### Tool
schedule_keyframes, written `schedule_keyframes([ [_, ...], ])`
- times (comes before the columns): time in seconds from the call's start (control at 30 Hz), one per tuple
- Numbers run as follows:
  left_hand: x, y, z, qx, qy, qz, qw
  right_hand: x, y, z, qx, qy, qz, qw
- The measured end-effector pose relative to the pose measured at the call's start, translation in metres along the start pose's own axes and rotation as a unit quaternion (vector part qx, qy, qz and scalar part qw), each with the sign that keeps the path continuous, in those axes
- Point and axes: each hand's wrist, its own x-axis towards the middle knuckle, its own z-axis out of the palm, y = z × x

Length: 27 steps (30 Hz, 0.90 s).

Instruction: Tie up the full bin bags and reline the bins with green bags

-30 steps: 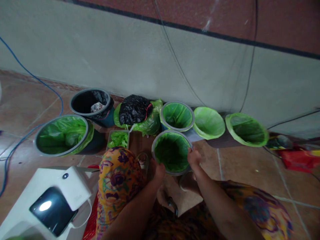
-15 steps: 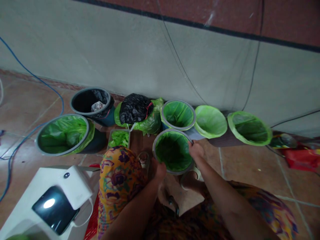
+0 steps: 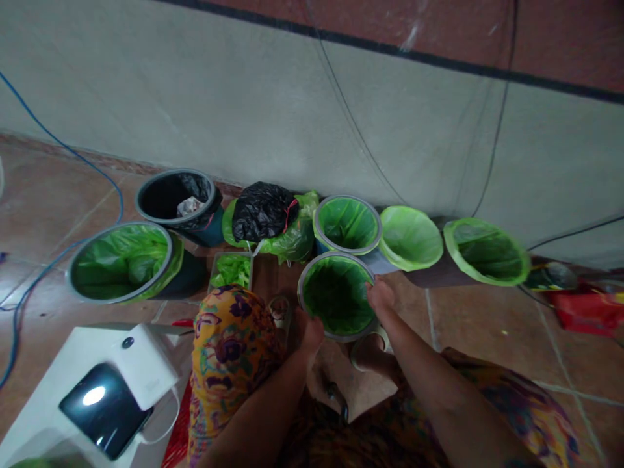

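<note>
A round trash bin (image 3: 336, 255) with a grey rim stands between my feet, lined with a green bag (image 3: 336, 296). My left hand (image 3: 310, 328) grips the near left side of its rim, fingers mostly hidden behind the bin. On the right side of the rim, my right hand (image 3: 380, 294) is closed, thumb over the edge. Just behind it stands another green-lined bin (image 3: 347, 224) with a grey rim, close to the held one. A small clear tray (image 3: 231, 272) with folded green bags sits left of it, beside my knee.
More green-lined bins (image 3: 411, 237) (image 3: 487, 252) stand to the right along the wall. At left are a green-lined bin (image 3: 121, 263) and a black-lined bin (image 3: 178, 198). A tied black bag (image 3: 264, 211) rests on green bags. A white power bank (image 3: 145, 367) and a phone (image 3: 104, 409) lie nearby.
My right hand has shifted slightly down along the rim. The bin stays in the same place, and the view has moved only a little.
</note>
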Motion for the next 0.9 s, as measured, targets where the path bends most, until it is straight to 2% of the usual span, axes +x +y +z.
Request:
schedule_keyframes([
  [0.1,-0.003,0.004,-0.003,-0.007,0.005,-0.003,1.0,0.004,-0.001,-0.004,-0.002,-0.008,-0.007,1.0],
  [0.27,-0.004,0.002,-0.002,-0.009,0.017,-0.008,1.0,0.014,-0.01,-0.014,0.014,0.029,-0.045,0.998],
  [0.5,0.001,-0.002,0.0,-0.011,0.015,-0.012,1.0,0.016,-0.015,-0.012,-0.012,0.04,-0.048,0.998],
  [0.7,-0.001,0.0,-0.002,-0.016,0.006,-0.014,1.0,0.02,-0.007,-0.017,-0.046,0.006,-0.049,0.998],
  [0.8,-0.003,0.002,-0.004,-0.022,0.007,-0.008,1.0,0.025,-0.01,-0.023,-0.048,0.003,-0.068,0.997],
  [0.9,-0.003,0.002,-0.004,-0.026,0.004,-0.003,1.0,0.028,-0.019,-0.028,-0.024,0.034,-0.108,0.993],
])
